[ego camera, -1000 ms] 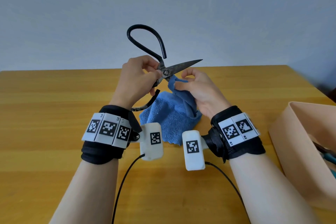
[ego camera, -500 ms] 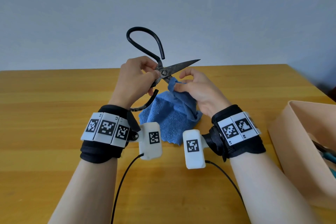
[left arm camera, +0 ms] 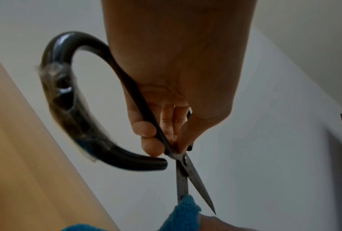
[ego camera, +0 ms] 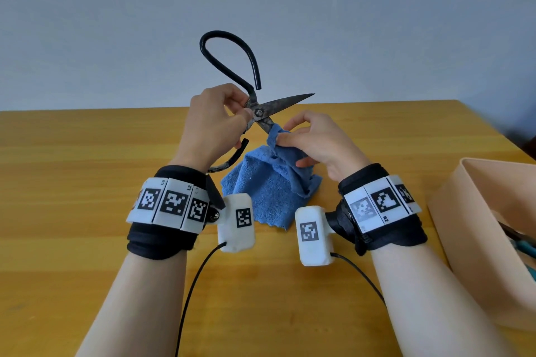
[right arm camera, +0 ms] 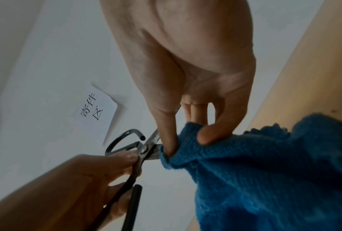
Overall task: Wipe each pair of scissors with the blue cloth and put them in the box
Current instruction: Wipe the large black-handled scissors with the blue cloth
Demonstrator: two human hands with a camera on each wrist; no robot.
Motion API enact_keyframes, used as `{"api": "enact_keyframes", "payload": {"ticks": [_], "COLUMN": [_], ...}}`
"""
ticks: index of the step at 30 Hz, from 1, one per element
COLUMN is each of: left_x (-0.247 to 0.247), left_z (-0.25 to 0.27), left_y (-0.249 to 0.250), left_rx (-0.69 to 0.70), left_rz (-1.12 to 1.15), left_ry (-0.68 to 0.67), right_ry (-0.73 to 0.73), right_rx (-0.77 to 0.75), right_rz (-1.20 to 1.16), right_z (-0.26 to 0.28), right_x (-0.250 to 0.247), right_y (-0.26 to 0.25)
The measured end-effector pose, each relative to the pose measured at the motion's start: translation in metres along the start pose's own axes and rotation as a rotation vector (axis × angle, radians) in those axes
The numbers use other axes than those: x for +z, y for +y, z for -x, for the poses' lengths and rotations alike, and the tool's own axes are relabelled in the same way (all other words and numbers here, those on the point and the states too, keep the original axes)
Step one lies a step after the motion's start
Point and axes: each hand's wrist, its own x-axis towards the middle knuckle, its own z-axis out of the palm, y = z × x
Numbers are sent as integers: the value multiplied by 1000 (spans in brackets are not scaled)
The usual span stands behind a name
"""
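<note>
Large black-handled scissors [ego camera: 262,109] [left arm camera: 182,165] [right arm camera: 146,150] are held above the wooden table [ego camera: 72,171] with their blades spread apart. My left hand [ego camera: 214,122] [left arm camera: 162,132] [right arm camera: 99,168] grips them near the pivot and the lower handle. My right hand [ego camera: 307,142] [right arm camera: 189,134] pinches a fold of the blue cloth [ego camera: 272,191] [left arm camera: 182,214] [right arm camera: 264,171] around the lower blade. The upper blade points right, bare. The cloth's remainder hangs down to the table. A beige box [ego camera: 475,229] stands at the right.
Inside the box, teal and dark scissor handles [ego camera: 522,243] show at the frame edge. A white paper sign [right arm camera: 97,112] hangs on the wall behind. Camera cables [ego camera: 191,287] trail from both wrists toward me.
The scissors have tilted so the handle loop stands more upright. My right hand with the cloth fold has slid down along the lower blade, baring more of it near the pivot.
</note>
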Motion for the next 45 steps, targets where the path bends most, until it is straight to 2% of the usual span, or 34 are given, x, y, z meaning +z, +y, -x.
{"api": "enact_keyframes", "payload": {"ticks": [5, 11, 24, 29, 36, 41, 45], "left_x": [2, 3, 0, -5, -7, -9, -11], "left_z": [-1, 0, 0, -1, 0, -1, -1], "left_y": [1, 4, 3, -1, -1, -3, -5], "left_rx": [6, 6, -4, -23, -37, -42, -52], "left_rz": [-4, 14, 44, 46, 64, 68, 62], "left_ry": [-4, -17, -21, -12, 13, 29, 34], "right_ry": [-86, -115, -119, -195, -80, -153, -115], "right_rx": [43, 16, 25, 15, 44, -12, 25], "right_rz": [-182, -384, -433, -450, -353, -401, -343], "right_z": [5, 3, 1, 0, 0, -1, -1], "right_x": [3, 7, 4, 4, 1, 6, 3], "right_y": [-3, -4, 1, 1, 4, 5, 6]}}
